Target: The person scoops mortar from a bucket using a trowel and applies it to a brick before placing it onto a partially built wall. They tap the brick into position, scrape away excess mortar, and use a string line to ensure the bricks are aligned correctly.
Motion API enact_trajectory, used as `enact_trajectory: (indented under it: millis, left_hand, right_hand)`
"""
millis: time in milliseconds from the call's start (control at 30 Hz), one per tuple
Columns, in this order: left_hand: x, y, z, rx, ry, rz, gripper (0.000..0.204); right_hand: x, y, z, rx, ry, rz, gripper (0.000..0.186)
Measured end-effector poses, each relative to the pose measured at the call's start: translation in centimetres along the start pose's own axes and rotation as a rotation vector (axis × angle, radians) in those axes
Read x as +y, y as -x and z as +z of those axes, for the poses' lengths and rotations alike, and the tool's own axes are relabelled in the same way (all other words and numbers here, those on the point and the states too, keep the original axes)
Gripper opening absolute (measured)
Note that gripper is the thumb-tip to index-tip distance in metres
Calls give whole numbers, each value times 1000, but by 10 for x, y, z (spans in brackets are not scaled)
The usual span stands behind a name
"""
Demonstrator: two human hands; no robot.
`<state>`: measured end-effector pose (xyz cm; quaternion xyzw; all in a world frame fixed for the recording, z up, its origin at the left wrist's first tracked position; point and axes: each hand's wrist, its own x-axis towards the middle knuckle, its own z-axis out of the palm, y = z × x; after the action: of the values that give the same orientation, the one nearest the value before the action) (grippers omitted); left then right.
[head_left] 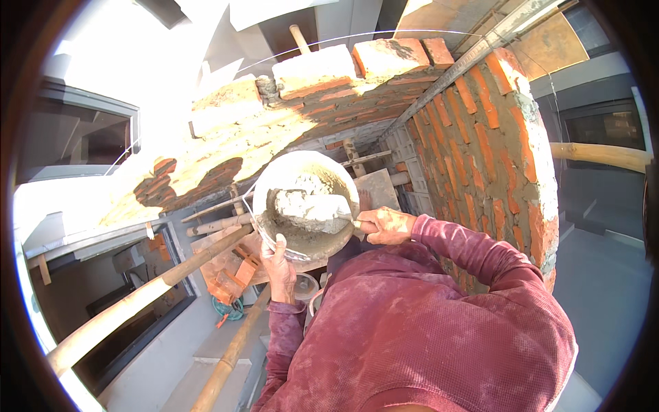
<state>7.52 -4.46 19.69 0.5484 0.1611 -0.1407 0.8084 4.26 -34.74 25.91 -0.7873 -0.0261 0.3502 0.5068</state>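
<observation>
A round bucket (266, 168) of grey wet mortar (302, 237) is held up in front of my chest. My left hand (277, 264) grips its near left rim, thumb up and the other fingers mostly hidden. With my right hand (388, 225) I hold the handle of a trowel (335, 208) at the bucket's right side. The trowel's blade lies inside the bucket, loaded with a heap of mortar that shines white in the sun. A thin wire handle hangs at the bucket's left side.
Ahead runs a brick wall (329, 113) with loose-edged top bricks (391, 56); another brick wall (473, 137) stands at right. Bamboo poles (154, 295) cross at left. Loose bricks (237, 278) lie on a board below. A string (357, 33) stretches above the far wall.
</observation>
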Motion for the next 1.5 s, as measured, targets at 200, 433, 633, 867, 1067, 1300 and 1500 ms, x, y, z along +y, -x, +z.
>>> enact_trajectory:
  millis: [200, 433, 633, 867, 1067, 1300, 1500]
  left_hand:
    - [1, -33, 42, -116, 9, -21, 26]
    - [-12, -49, 50, -145, -36, -68, 30]
    - [-33, -54, 18, -79, -166, -50, 35]
    - [-19, -25, -9, 43, -202, -129, 32]
    - [-12, -18, -27, 214, -256, -120, 33]
    - [-15, -42, -60, 256, -279, -167, 40]
    - [0, -28, -54, 328, -107, -140, 47]
  right_hand:
    - [11, 65, 11, 365, -101, 3, 28]
    - [-7, 97, -34, 592, -641, 39, 31]
    - [7, 59, -156, 742, -1191, -122, 19]
    - [42, 6, -182, 477, -1613, -332, 18]
    - [62, 44, -166, 1303, 150, 234, 29]
    - [91, -8, -201, 1365, 376, 335, 28]
    - [45, 16, -188, 1471, 229, 390, 31]
